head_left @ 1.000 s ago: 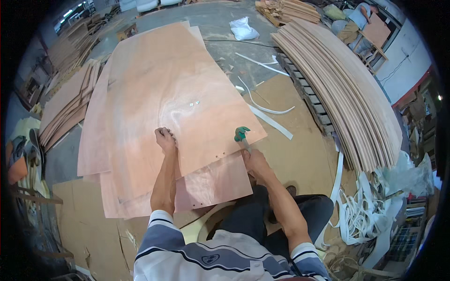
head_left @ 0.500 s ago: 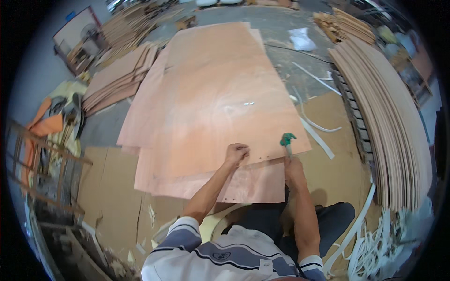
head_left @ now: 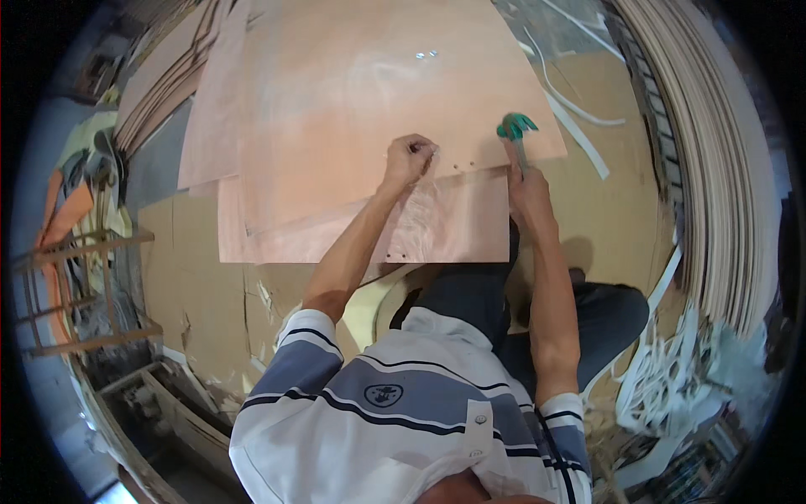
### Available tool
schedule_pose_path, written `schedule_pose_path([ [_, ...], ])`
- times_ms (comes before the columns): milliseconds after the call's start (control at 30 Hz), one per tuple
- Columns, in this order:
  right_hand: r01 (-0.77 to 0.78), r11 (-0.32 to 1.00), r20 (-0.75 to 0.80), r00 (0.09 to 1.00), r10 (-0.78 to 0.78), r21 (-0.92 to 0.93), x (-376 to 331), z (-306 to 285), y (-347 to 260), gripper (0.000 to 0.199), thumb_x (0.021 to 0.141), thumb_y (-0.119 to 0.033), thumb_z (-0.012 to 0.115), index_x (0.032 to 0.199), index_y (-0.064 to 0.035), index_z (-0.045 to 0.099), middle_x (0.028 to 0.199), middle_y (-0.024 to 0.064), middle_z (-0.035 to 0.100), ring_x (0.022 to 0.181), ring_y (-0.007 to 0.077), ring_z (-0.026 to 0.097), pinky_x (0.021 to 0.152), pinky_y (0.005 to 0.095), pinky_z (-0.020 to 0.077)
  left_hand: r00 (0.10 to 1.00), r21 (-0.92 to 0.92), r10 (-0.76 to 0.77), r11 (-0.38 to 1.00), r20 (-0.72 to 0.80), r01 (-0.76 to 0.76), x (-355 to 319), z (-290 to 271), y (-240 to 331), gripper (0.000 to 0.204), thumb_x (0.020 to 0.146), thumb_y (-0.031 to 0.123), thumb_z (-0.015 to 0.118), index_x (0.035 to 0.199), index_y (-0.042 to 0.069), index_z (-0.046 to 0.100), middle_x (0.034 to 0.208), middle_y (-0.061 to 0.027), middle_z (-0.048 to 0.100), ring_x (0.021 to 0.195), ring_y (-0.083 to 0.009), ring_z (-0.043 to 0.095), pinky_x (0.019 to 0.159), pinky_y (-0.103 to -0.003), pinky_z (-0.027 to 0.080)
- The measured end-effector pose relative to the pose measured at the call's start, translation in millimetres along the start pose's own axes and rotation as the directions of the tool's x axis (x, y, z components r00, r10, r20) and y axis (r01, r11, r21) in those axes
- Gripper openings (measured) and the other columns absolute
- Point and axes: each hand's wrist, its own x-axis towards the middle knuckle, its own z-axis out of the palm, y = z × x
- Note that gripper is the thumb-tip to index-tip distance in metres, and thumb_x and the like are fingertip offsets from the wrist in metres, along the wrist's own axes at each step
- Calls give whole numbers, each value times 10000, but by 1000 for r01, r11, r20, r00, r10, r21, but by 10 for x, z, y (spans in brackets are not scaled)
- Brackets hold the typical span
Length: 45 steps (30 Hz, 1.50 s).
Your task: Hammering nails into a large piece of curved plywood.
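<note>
My left hand (head_left: 409, 160) is closed in a pinch over the near part of the upper thin plywood sheet (head_left: 361, 118); whatever its fingertips hold is too small to name. In my right hand (head_left: 529, 191) is a claw hammer (head_left: 516, 128) with a green head, gripped by its handle at the right end of the sheet's near edge. The hammer head is over the sheet, apart from my left hand. Small dark spots dot the sheet between the two hands. A lower plywood sheet (head_left: 470, 223) sticks out toward me, with similar spots at its near edge.
A tall stack of curved wooden sheets (head_left: 714, 168) stands at the right, with tangled white strips (head_left: 672, 370) near it. Flat boards (head_left: 159, 76) are piled at the far left. A wooden frame (head_left: 84, 294) stands at the left, and cardboard (head_left: 189, 277) covers the floor.
The view has tipped down, so the sheets and both hands appear higher in the picture. My left hand has shifted slightly left along the sheet. The hammer stays in my right hand.
</note>
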Motion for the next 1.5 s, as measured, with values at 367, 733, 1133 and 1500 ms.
schedule_pose_path([
  [367, -73, 997, -3, 997, 73, 19, 39, 76, 359, 453, 926, -339, 508, 833, 91, 618, 834, 322, 617, 838, 480, 606, 750, 518, 483, 943, 44, -44, 999, 329, 31, -41, 316, 55, 95, 883, 7, 579, 838, -54, 637, 600, -41, 549, 502, -94, 494, 446, -248, 398],
  [733, -142, 990, 16, 990, 142, -26, 45, 83, 304, 434, 914, -346, 519, 858, 71, 628, 865, 319, 624, 863, 469, 614, 768, 514, 486, 920, 176, 125, 964, 372, -202, -87, 239, 15, 82, 864, 19, 608, 887, -57, 630, 840, -82, 514, 639, -135, 544, 524, -275, 444],
  [1133, -119, 992, -4, 993, 119, -41, 81, 125, 360, 464, 918, -366, 515, 873, 80, 635, 894, 329, 621, 891, 481, 607, 793, 526, 482, 924, 469, -111, 879, 367, -81, 140, 307, 208, 138, 772, 90, 730, 728, -31, 681, 666, -67, 601, 563, -104, 520, 485, -283, 401],
  [1500, 139, 988, -181, 976, -124, 74, -388, -576, -425, 523, 951, -425, 498, 761, 57, 570, 612, 128, 515, 587, 207, 534, 560, 359, 423, 876, 113, 180, 983, -448, -144, 69, -703, -414, 248, 908, 128, 547, 1024, -66, 648, 828, -116, 660, 692, -182, 606, 639, -309, 501],
])
